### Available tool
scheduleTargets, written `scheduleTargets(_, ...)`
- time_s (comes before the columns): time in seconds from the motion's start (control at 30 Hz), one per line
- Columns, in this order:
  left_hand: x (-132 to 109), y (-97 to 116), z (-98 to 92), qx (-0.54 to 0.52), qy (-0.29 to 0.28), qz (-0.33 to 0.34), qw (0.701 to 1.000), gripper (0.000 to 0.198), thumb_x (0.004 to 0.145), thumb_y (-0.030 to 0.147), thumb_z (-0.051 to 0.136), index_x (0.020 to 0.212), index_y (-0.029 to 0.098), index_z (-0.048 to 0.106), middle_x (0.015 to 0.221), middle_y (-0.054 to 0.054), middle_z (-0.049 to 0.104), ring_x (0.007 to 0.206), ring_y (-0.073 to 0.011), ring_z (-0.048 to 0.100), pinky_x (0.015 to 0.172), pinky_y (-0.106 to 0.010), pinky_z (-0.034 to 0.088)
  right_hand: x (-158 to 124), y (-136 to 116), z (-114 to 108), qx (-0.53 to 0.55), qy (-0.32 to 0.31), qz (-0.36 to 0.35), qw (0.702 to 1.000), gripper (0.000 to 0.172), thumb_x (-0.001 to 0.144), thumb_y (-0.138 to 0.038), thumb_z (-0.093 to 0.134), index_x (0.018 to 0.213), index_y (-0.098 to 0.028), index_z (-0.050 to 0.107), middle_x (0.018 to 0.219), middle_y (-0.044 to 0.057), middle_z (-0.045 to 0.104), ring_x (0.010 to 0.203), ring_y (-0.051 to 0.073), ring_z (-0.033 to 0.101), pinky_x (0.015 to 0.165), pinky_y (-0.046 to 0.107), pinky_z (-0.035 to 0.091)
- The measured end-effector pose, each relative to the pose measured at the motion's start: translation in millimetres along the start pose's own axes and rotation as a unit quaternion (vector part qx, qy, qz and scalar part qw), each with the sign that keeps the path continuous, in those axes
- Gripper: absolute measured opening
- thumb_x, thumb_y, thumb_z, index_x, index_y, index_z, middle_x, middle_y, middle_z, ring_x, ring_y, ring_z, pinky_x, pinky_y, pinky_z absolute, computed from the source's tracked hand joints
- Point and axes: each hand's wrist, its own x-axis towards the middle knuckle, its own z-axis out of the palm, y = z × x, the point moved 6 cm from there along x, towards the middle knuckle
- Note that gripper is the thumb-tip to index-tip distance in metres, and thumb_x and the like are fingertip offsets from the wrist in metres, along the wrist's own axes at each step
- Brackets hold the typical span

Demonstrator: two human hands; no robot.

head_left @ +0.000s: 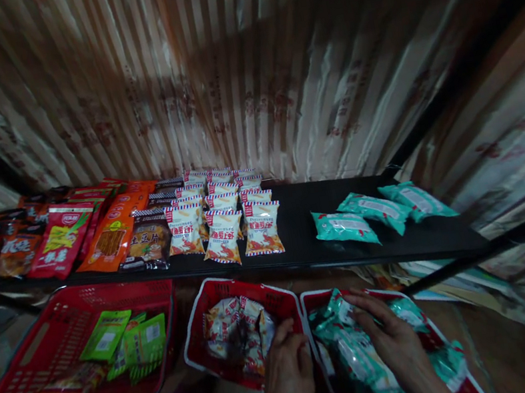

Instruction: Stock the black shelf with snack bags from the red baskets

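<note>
Fingers (363, 306) of right hand (394, 342) spread flat, grip open, on teal plastic snack packets (352, 360) in rightmost red plastic basket (316, 294); left hand (287, 378) rests on middle red basket (221, 282) rim, grip unclear; pinching one packet's edge likely lifts cleanest.

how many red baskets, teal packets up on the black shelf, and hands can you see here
red baskets: 3 (left basket, middle basket, right basket)
teal packets on the black shelf: 3
hands: 2 (left hand, right hand)
total: 8
</note>
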Motion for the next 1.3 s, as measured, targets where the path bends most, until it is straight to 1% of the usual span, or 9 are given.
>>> scheduleTargets(0.13,-20,19,-12.0,-0.012,0.028,0.022,0.999,0.036,0.081,0.013,0.039,0.103,0.014,0.068,0.135,-0.013,0.052,0.124,-0.0212,0.049,0.107,-0.036,0.038,-5,-31,-2,0.017,-0.021,-0.034,0.999,0.031,0.07,-0.046,0.059,0.088,-0.023,0.072,0.117,0.012,0.064,0.109,0.029,0.059,0.093,0.045,0.046)
scheduleTargets(0.27,-52,25,-15.7,0.001,0.033,0.033,0.999,0.036,0.079,0.011,0.039,0.101,0.013,0.068,0.133,-0.015,0.053,0.125,-0.023,0.048,0.107,-0.041,0.037,-25,-59,-2,0.051,-0.001,-0.061,0.997,0.028,0.072,-0.043,0.059,0.087,-0.023,0.072,0.115,0.012,0.065,0.109,0.028,0.058,0.094,0.047,0.045)
scheduleTargets(0.47,-77,20,-16.1,0.022,-0.007,0.018,1.0,0.038,0.078,0.01,0.041,0.103,0.014,0.068,0.136,-0.014,0.051,0.123,-0.0224,0.05,0.107,-0.039,0.037,-61,-66,24,0.064,-0.03,-0.067,0.995,0.023,0.073,-0.037,0.058,0.086,-0.024,0.072,0.111,0.009,0.067,0.107,0.025,0.06,0.097,0.045,0.043)
scheduleTargets(0.63,-67,-4,-16.8,0.011,0.03,-0.017,0.999,0.036,0.079,0.012,0.039,0.1,0.016,0.068,0.135,-0.013,0.052,0.126,-0.0221,0.048,0.107,-0.039,0.036,-52,-54,65,0.076,-0.087,-0.051,0.992,0.023,0.073,-0.035,0.056,0.084,-0.024,0.073,0.108,0.01,0.068,0.104,0.026,0.061,0.093,0.044,0.047)
scheduleTargets(0.73,-53,-20,3.3,0.014,0.019,-0.051,0.998,0.036,0.078,0.01,0.039,0.097,0.016,0.069,0.133,-0.013,0.054,0.122,-0.0221,0.051,0.105,-0.038,0.038,-40,-33,76,0.097,-0.08,-0.032,0.992,0.023,0.075,-0.035,0.055,0.085,-0.024,0.073,0.109,0.01,0.067,0.105,0.025,0.061,0.093,0.042,0.047)
scheduleTargets(0.83,-37,-21,29.6,0.016,0.012,-0.056,0.998,0.037,0.076,0.008,0.039,0.096,0.017,0.069,0.129,-0.013,0.057,0.119,-0.0212,0.054,0.103,-0.036,0.04,-26,-7,67,0.105,-0.08,-0.014,0.991,0.023,0.075,-0.035,0.056,0.084,-0.024,0.073,0.11,0.01,0.067,0.106,0.026,0.061,0.094,0.043,0.047)
scheduleTargets(1.03,-15,6,66.3,-0.004,0.013,-0.018,1.0,0.037,0.074,0.006,0.041,0.094,0.019,0.07,0.125,-0.012,0.06,0.113,-0.0212,0.058,0.098,-0.035,0.045,8,24,11,0.067,-0.049,0.015,0.996,0.024,0.072,-0.037,0.057,0.083,-0.025,0.073,0.109,0.009,0.068,0.103,0.027,0.063,0.08,0.04,0.055)
scheduleTargets(1.13,-8,21,65.8,-0.007,0.017,0.002,1.0,0.036,0.075,0.008,0.04,0.094,0.019,0.069,0.128,-0.011,0.058,0.115,-0.021,0.056,0.099,-0.034,0.044,19,17,0,0.049,-0.045,0.011,0.998,0.023,0.072,-0.037,0.056,0.084,-0.024,0.072,0.111,0.01,0.067,0.103,0.028,0.063,0.079,0.041,0.055)
scheduleTargets(1.3,-8,25,49.3,0.001,-0.002,-0.001,1.0,0.037,0.075,0.01,0.042,0.099,0.019,0.069,0.131,-0.009,0.055,0.117,-0.0186,0.056,0.102,-0.03,0.04,14,6,16,0.068,-0.065,-0.001,0.996,0.026,0.071,-0.039,0.057,0.084,-0.023,0.073,0.111,0.012,0.067,0.106,0.029,0.062,0.081,0.042,0.055)
